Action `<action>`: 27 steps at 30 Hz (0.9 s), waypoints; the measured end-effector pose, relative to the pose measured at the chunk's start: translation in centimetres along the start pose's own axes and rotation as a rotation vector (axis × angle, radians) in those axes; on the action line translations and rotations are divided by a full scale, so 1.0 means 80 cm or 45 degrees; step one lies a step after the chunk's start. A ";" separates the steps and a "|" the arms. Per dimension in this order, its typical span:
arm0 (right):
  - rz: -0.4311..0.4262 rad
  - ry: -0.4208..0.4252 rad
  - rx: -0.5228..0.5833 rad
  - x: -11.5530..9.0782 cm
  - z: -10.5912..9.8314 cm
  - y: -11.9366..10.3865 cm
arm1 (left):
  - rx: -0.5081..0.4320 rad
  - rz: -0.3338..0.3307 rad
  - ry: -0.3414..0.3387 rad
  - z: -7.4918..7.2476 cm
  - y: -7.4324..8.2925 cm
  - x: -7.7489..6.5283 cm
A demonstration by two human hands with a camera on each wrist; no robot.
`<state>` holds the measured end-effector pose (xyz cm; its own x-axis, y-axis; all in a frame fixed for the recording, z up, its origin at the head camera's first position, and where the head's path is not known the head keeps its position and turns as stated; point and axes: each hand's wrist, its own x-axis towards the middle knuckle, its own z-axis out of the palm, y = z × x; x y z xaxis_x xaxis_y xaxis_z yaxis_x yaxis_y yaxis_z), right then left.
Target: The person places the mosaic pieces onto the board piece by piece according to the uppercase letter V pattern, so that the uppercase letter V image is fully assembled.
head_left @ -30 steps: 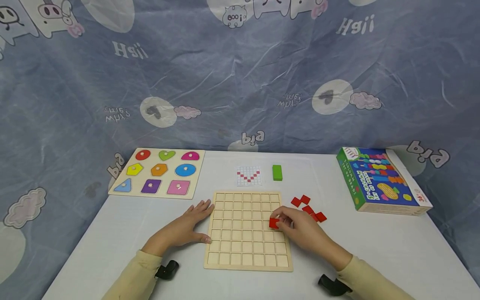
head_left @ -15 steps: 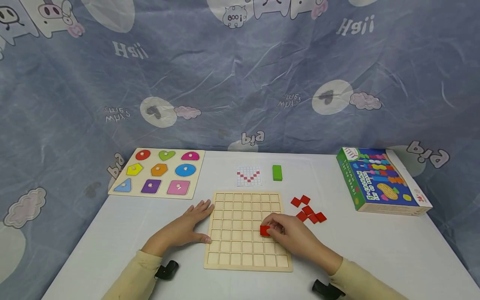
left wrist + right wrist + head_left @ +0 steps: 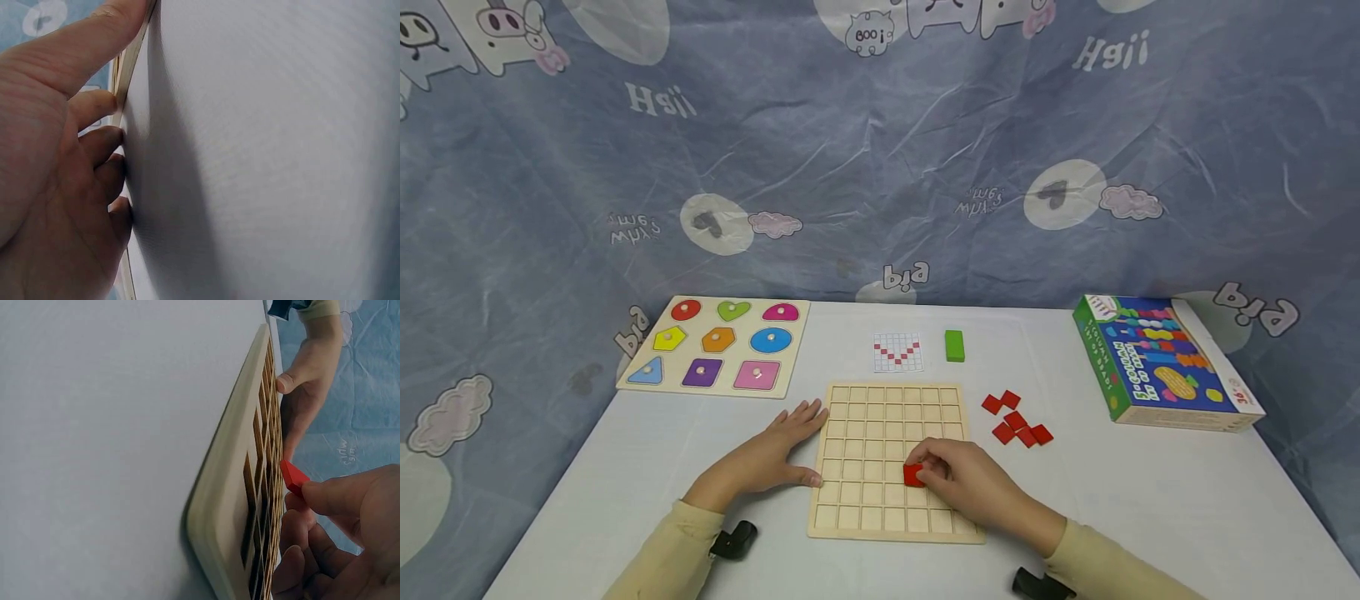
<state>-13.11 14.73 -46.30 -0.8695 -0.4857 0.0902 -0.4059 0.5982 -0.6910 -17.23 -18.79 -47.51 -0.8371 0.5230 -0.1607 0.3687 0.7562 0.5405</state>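
Between thumb and fingers my right hand (image 3: 973,482) pinches a red square tile (image 3: 913,475), tilted over the lower middle of the wooden grid board (image 3: 876,534). In the right wrist view the tile (image 3: 292,478) stands just off the grid; whether an edge touches it I cannot tell. My left hand (image 3: 767,454) lies with fingers spread at the board's left edge, fingertips and thumb touching the frame. The left wrist view shows those fingers (image 3: 103,147) along the board's side. Several more red tiles (image 3: 1015,421) lie loose to the right of the board.
Behind the board lie a small pattern card (image 3: 898,352) with red squares in a V and a green block (image 3: 954,346). A shape puzzle board (image 3: 741,387) is at the back left. A colourful box (image 3: 1172,362) stands at the back right on the white table (image 3: 1150,492).
My right hand has carried the red tile left and toward the front over the grid, uncovering more of the loose tiles. The left hand has stayed in place.
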 end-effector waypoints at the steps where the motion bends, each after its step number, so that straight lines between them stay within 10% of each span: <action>1: 0.001 -0.007 0.003 0.000 0.002 -0.001 | -0.002 0.002 0.000 0.000 0.000 0.000; 27: -0.030 -0.076 0.019 0.006 0.023 -0.019 | 0.020 0.011 0.020 0.001 -0.001 -0.001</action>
<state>-12.41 12.44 -46.51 -0.8411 -0.5372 0.0639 -0.4216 0.5769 -0.6995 -17.14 -18.81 -47.62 -0.8402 0.5232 -0.1427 0.3820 0.7577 0.5290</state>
